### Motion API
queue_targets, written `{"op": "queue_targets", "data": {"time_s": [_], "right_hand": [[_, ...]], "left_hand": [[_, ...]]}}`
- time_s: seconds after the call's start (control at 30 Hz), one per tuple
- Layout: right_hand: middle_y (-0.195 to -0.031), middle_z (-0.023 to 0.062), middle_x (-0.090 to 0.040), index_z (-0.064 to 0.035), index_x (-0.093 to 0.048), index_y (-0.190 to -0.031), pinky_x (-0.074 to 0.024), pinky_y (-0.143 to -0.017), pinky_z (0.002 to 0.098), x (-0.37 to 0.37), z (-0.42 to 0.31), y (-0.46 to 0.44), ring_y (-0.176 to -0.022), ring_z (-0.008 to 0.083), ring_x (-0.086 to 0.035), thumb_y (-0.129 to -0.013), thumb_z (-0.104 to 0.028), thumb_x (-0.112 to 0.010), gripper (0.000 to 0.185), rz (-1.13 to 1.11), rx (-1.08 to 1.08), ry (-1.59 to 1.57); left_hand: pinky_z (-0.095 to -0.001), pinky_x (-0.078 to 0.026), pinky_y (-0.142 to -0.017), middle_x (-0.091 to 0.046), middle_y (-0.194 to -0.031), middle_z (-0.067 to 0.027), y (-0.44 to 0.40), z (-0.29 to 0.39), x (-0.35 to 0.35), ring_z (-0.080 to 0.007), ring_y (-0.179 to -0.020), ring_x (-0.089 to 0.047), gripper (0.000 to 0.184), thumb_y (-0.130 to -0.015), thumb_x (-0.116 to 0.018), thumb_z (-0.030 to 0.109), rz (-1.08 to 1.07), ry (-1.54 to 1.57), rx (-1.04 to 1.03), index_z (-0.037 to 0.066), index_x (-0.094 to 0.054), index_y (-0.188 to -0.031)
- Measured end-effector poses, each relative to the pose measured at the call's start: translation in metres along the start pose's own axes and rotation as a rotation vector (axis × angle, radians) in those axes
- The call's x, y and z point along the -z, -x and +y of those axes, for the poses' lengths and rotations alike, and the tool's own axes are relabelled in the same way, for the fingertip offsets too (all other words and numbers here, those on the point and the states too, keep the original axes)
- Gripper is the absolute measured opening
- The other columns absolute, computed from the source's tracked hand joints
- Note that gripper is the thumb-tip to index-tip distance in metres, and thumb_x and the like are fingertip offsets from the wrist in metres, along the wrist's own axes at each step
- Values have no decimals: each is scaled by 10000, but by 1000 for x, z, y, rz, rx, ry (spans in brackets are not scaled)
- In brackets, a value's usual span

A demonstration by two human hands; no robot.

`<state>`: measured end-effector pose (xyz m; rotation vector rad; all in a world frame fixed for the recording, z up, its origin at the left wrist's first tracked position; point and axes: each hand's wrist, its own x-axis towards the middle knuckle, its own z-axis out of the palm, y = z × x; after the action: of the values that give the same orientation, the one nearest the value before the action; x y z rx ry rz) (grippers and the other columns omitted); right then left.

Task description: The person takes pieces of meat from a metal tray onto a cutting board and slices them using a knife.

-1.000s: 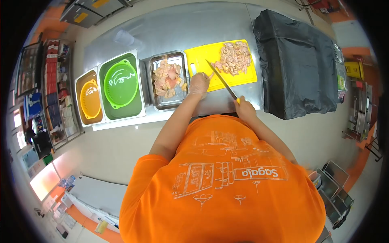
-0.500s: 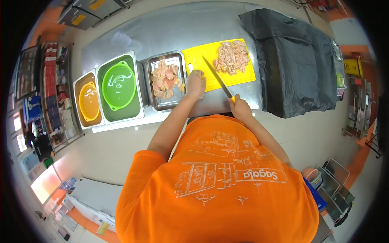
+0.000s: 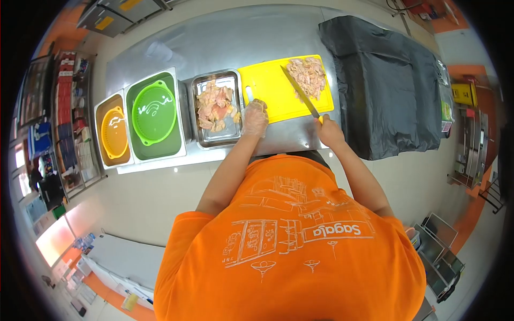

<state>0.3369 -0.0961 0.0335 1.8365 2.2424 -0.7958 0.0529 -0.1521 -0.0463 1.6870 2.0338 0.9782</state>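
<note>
My right hand [image 3: 331, 132] grips the yellow handle of a long knife [image 3: 301, 94]. The blade slants up and left across the yellow cutting board [image 3: 267, 80], its tip beside a pile of chopped raw meat [image 3: 308, 77]. At the board's near left corner is my left hand [image 3: 255, 119], in a clear plastic glove. Its fingers are curled closed, and whatever they may hold is hidden. Just left of that hand stands a metal tray [image 3: 222, 140] with larger raw meat pieces [image 3: 215, 106] in it.
Left of the tray are a green basket [image 3: 155, 112] and an orange basket [image 3: 114, 131], each inside a metal pan. A black plastic cover [image 3: 383, 91] drapes over something to the right. A clear container [image 3: 159, 51] stands at the back of the steel table [image 3: 230, 32].
The knife and my right hand have moved right, bringing the blade from the board's middle to the left side of the chopped pile. My left hand has shifted slightly left and nearer to me.
</note>
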Motion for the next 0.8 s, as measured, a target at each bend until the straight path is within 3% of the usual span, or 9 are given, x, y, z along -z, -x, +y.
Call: {"op": "queue_targets", "data": {"time_s": [0.23,0.37,0.43,0.53,0.63,0.73,0.8], "right_hand": [[-963,316,-703,53,-563,-1177,-541,-846,585,11,-4,0,-933,490,-695,-1050,-393,-486,470,-20,-27,39],[-818,252,-714,14,-570,-1115,-568,-708,567,4,0,8,-766,473,-703,-1052,-405,-499,430,91,2,265],[-768,234,-707,-9,-543,-1090,-573,-647,544,7,-14,20,-711,449,-706,-1052,-399,-502,395,157,20,305],[-751,217,-705,-28,-502,-1068,-571,-606,520,0,-21,40,-679,421,-711,-1051,-412,-503,385,187,11,268],[-766,224,-706,-32,-490,-1070,-568,-606,522,-9,-20,55,-689,422,-714,-1052,-419,-503,388,148,-12,225],[-791,245,-705,-28,-491,-1076,-563,-631,539,-17,-15,63,-728,439,-714,-1056,-427,-495,400,92,-59,197],[-803,257,-705,-25,-492,-1075,-562,-648,549,-22,-13,65,-752,450,-713,-1058,-434,-490,409,70,-81,183]], "left_hand": [[-482,-513,-765,-648,-870,-190,5,-1,-4,-401,-849,-636,40,-819,-600,12,5,1,8,20,-638,-827],[-482,-510,-770,-651,-881,-187,12,-15,-16,-410,-855,-631,58,-824,-590,17,-16,141,22,19,-639,-854],[-483,-518,-786,-632,-910,-180,21,-13,-7,-377,-893,-637,85,-786,-611,55,-55,-125,-91,40,-632,-867],[-459,-521,-796,-656,-917,-196,49,23,49,-405,-896,-638,53,-862,-620,61,-97,85,-10,19,-648,-876],[-458,-532,-812,-663,-935,-206,81,12,91,-404,-911,-647,103,-867,-656,108,-110,39,85,14,-670,-905],[-477,-546,-782,-685,-914,-233,98,-30,119,-414,-863,-670,151,-848,-696,141,35,-131,272,0,-693,-903],[-487,-562,-763,-696,-881,-249,94,-54,136,-427,-837,-692,185,-849,-701,179,-69,-239,500,-5,-701,-873]]}}
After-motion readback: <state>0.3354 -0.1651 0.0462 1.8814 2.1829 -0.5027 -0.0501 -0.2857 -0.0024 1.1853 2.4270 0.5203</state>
